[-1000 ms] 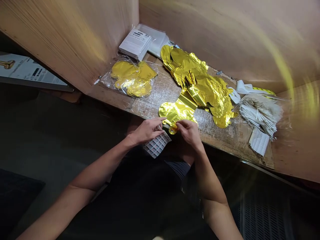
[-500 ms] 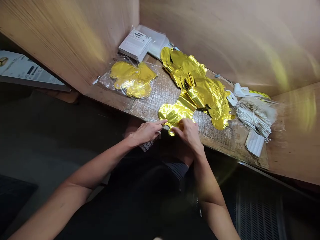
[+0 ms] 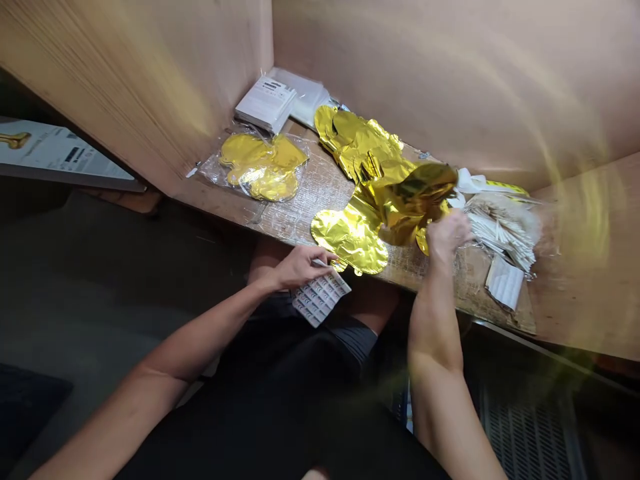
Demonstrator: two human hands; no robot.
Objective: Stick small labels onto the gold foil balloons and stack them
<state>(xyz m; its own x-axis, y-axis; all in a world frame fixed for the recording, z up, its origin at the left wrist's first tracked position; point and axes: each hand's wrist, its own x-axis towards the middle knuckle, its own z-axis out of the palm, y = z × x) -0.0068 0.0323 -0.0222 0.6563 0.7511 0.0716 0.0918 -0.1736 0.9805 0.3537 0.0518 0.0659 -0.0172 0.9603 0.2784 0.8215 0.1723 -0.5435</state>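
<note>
My left hand (image 3: 300, 265) is closed on a small sheet of printed stickers (image 3: 320, 297) at the front edge of the wooden bench (image 3: 320, 187). A flat gold foil balloon (image 3: 350, 239) lies just beyond it. My right hand (image 3: 447, 233) has its fingers curled on the edge of a lifted, crumpled gold foil balloon (image 3: 407, 198) from the pile of gold foil balloons (image 3: 357, 143) that runs toward the back corner.
A clear bag of gold balloons (image 3: 263, 167) lies at the left. White packets (image 3: 273, 101) sit in the back corner. A bundle of white straws in plastic (image 3: 503, 223) and a white card (image 3: 503, 283) lie at the right. Wooden walls (image 3: 150, 87) enclose the bench.
My right hand left the near balloon's tab, moved right and lifted a balloon from the pile. My left hand pulled back slightly, with the sticker sheet showing again.
</note>
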